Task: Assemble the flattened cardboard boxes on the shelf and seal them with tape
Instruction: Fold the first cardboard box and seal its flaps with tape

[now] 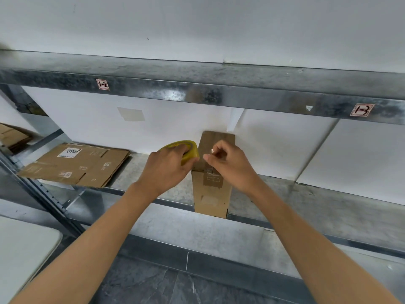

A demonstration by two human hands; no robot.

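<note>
While beside box [211, 194] edge, tape roll [190, 150]

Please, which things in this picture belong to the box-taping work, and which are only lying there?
For the job: tape roll in the left hand; right hand, seemingly pinching the tape end; upright box; flattened cardboard on the shelf.
Just lying about: shelf labels; white table; pale patch on the wall.

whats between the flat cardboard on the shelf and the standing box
Head view: a stretch of bare metal shelf, then the left hand gripping the yellow tape roll beside the box.
</note>
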